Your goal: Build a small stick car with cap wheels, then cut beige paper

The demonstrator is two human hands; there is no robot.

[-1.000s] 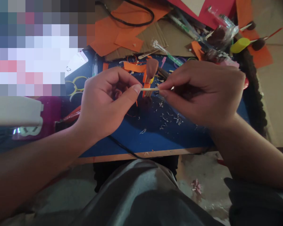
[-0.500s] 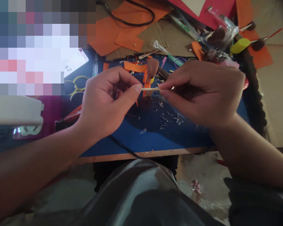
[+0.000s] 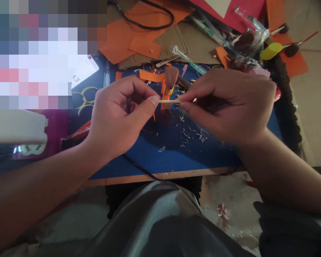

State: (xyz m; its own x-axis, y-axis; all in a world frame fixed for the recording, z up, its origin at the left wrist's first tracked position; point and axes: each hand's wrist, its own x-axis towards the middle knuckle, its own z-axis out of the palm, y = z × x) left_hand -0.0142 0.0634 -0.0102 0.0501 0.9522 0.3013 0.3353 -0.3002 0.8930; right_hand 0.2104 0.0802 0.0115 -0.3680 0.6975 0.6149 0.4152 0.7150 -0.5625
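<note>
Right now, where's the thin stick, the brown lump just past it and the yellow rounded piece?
Thin stick (image 3: 168, 101), head view: middle of its bare length.
Brown lump (image 3: 171, 77), head view: middle of its side.
Yellow rounded piece (image 3: 271, 51), head view: middle of its body.

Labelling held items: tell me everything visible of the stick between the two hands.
The stick is thin, straight and pale, with a look of wood; the bare span shows no break. It runs nearly level across the view, in front of the blue table top. The fingers of the left hand and right hand pinch it on either side. Where it ends, I can't tell.
</note>
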